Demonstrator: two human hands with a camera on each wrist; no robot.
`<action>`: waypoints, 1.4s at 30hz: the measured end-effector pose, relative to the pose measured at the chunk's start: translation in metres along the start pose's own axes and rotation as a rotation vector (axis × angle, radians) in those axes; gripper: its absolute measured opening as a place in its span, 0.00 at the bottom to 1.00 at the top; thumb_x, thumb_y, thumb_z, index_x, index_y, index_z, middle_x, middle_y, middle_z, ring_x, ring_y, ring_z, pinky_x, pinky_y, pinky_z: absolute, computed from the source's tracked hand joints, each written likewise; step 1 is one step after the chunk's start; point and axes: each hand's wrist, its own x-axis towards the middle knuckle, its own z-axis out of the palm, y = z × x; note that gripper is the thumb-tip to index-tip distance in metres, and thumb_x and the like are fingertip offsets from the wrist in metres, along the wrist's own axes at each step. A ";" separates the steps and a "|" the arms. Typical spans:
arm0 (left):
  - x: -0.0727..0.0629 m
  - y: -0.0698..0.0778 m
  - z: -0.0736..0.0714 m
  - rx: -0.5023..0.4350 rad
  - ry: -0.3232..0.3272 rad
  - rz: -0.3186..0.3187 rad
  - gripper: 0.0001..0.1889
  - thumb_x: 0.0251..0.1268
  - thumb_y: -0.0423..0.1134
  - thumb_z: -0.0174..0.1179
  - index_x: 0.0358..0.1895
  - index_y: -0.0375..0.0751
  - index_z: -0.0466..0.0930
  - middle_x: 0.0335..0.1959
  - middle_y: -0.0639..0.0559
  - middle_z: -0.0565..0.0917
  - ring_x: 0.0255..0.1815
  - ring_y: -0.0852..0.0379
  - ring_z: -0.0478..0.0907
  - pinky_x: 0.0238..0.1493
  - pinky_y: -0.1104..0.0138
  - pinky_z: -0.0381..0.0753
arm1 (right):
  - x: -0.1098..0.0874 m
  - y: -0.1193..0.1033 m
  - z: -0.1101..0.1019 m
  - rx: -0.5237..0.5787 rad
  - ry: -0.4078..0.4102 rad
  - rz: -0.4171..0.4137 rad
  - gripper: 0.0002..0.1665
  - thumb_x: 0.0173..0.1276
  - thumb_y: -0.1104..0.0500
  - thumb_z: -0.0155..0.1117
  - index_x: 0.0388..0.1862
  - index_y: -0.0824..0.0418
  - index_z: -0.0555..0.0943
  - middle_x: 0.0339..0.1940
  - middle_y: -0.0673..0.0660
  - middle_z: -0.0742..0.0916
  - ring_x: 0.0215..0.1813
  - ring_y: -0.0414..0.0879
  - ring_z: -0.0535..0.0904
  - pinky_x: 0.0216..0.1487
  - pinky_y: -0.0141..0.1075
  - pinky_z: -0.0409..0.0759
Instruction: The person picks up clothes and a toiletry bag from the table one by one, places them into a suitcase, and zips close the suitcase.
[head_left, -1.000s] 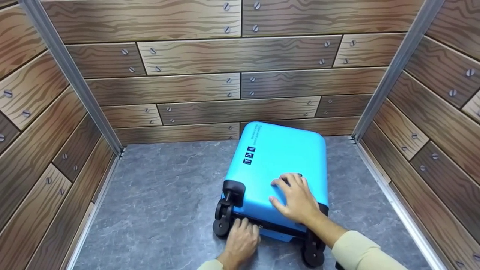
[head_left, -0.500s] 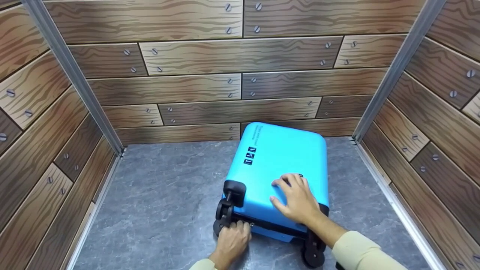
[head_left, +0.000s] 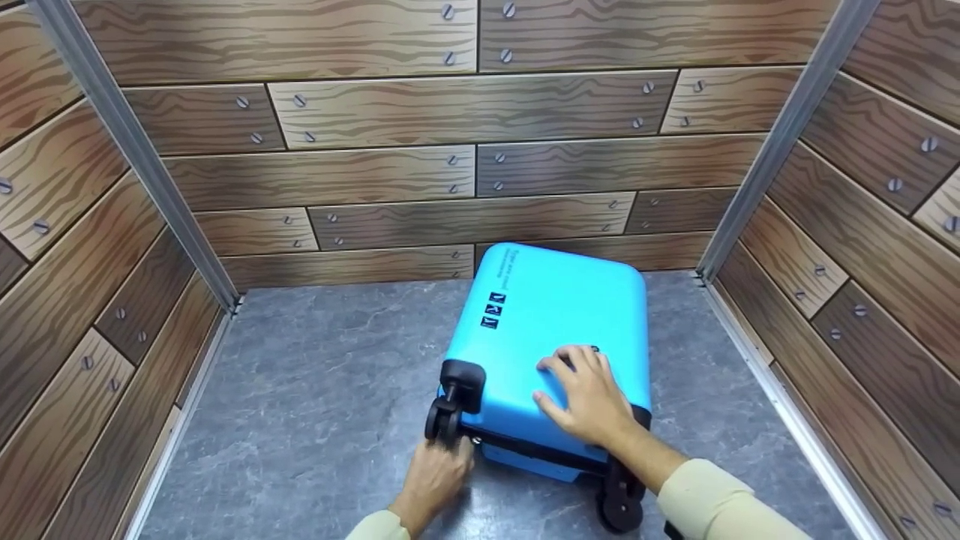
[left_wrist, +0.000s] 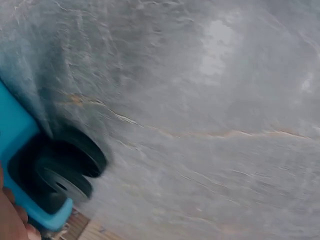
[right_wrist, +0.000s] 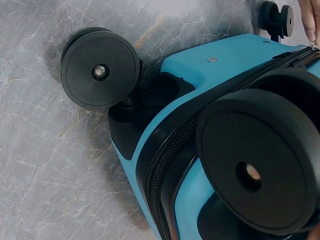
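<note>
A bright blue hard-shell suitcase [head_left: 570, 300] lies flat on the floor, its wheeled end toward me. My left hand [head_left: 439, 469] is at the near left corner, beside a black wheel [head_left: 442, 420]. In the right wrist view, left fingertips [right_wrist: 309, 22] pinch a small metal zipper pull [right_wrist: 313, 47] on the zipper [right_wrist: 170, 160]. That zipper runs round the side of the case and looks closed along the near corner. My right hand [head_left: 592, 397] rests on the top shell, fingers spread and slightly bent.
Another black wheel [head_left: 621, 506] sticks out at the near right corner. Grey marbled floor [head_left: 322, 375] surrounds the case. Wood-patterned walls [head_left: 375, 112] with metal corner rails [head_left: 780, 150] stand at the back and both sides.
My left hand has moved left along the near edge with the zipper pull, up to the left wheel. The right hand and suitcase stay in place.
</note>
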 end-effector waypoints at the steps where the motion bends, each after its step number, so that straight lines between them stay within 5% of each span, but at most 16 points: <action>1: -0.002 -0.004 0.000 0.008 -0.015 0.012 0.12 0.53 0.51 0.61 0.29 0.47 0.75 0.22 0.54 0.76 0.21 0.55 0.71 0.24 0.63 0.66 | 0.000 0.000 0.000 0.000 -0.004 0.003 0.18 0.66 0.44 0.64 0.51 0.49 0.81 0.51 0.54 0.79 0.52 0.53 0.72 0.53 0.51 0.68; 8: -0.009 -0.034 0.002 0.040 -0.155 0.025 0.07 0.53 0.47 0.58 0.27 0.50 0.81 0.25 0.54 0.78 0.26 0.53 0.71 0.30 0.59 0.65 | 0.000 -0.001 0.000 0.002 0.002 0.004 0.18 0.66 0.45 0.65 0.50 0.50 0.81 0.51 0.54 0.79 0.52 0.52 0.72 0.53 0.52 0.68; 15: -0.006 -0.057 0.009 0.004 -0.275 -0.095 0.11 0.56 0.49 0.60 0.24 0.47 0.74 0.20 0.51 0.77 0.25 0.51 0.74 0.33 0.59 0.67 | -0.001 -0.001 0.000 -0.014 0.005 -0.009 0.18 0.66 0.45 0.64 0.50 0.50 0.81 0.51 0.55 0.78 0.52 0.52 0.72 0.53 0.52 0.67; 22: 0.018 -0.071 0.016 -0.051 -0.466 -0.189 0.06 0.55 0.38 0.61 0.28 0.45 0.73 0.24 0.49 0.81 0.29 0.48 0.78 0.34 0.59 0.68 | -0.002 0.000 0.000 -0.032 0.010 -0.011 0.18 0.65 0.45 0.64 0.50 0.50 0.80 0.51 0.54 0.78 0.52 0.51 0.71 0.53 0.52 0.67; 29: 0.041 -0.084 0.023 -0.129 -0.696 -0.269 0.08 0.69 0.41 0.55 0.32 0.43 0.75 0.28 0.46 0.80 0.36 0.45 0.79 0.42 0.54 0.71 | 0.000 -0.005 0.003 -0.021 0.006 -0.011 0.19 0.65 0.43 0.64 0.51 0.49 0.80 0.51 0.54 0.78 0.52 0.52 0.72 0.53 0.52 0.68; 35: 0.038 -0.095 0.021 -0.241 -0.696 -0.361 0.12 0.77 0.45 0.48 0.34 0.42 0.71 0.28 0.43 0.80 0.36 0.42 0.80 0.40 0.51 0.72 | 0.003 -0.010 0.004 -0.017 -0.013 -0.009 0.19 0.66 0.42 0.63 0.51 0.49 0.80 0.52 0.53 0.79 0.53 0.51 0.72 0.53 0.51 0.68; 42: 0.072 -0.094 0.003 -0.392 -0.642 -0.491 0.17 0.80 0.50 0.45 0.51 0.39 0.72 0.43 0.42 0.83 0.45 0.42 0.81 0.48 0.48 0.75 | -0.013 0.005 -0.002 -0.038 0.019 -0.079 0.20 0.67 0.44 0.63 0.53 0.52 0.80 0.51 0.55 0.79 0.52 0.52 0.73 0.53 0.53 0.71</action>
